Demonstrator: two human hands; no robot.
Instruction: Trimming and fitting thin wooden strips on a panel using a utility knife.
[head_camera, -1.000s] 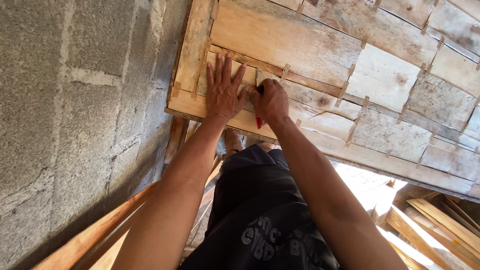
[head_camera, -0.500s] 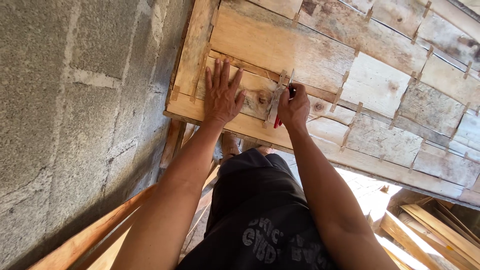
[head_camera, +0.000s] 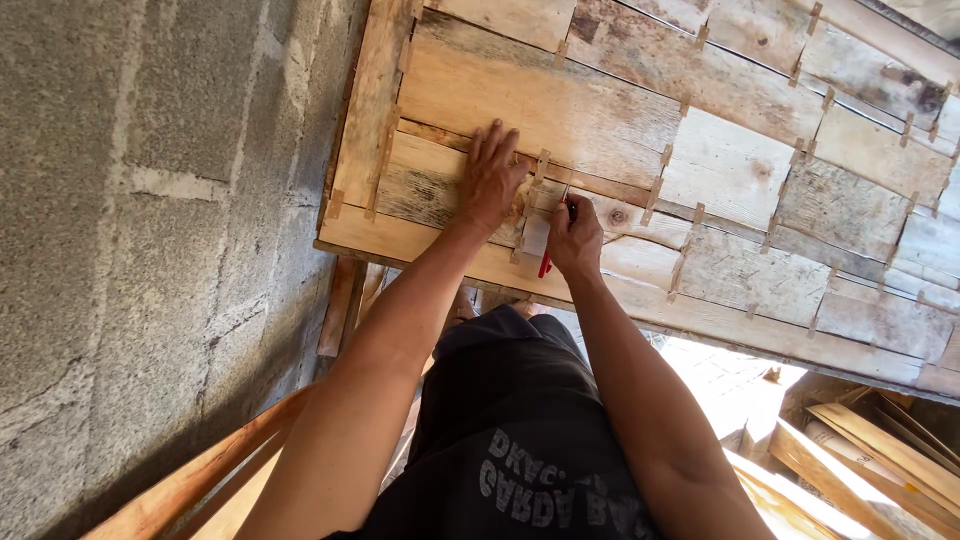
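Against the plank formwork (head_camera: 620, 110), a short pale wood strip (head_camera: 535, 232) lies across a board joint. Just right of the strip, the right hand (head_camera: 575, 238) is clamped on a red pencil (head_camera: 545, 265). Left of the strip, the left hand (head_camera: 492, 178) presses flat, fingers together.

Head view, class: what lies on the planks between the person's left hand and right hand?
A small pale wooden strip lies on the plank panel between the left hand and the right hand, which grips a red-handled tool.
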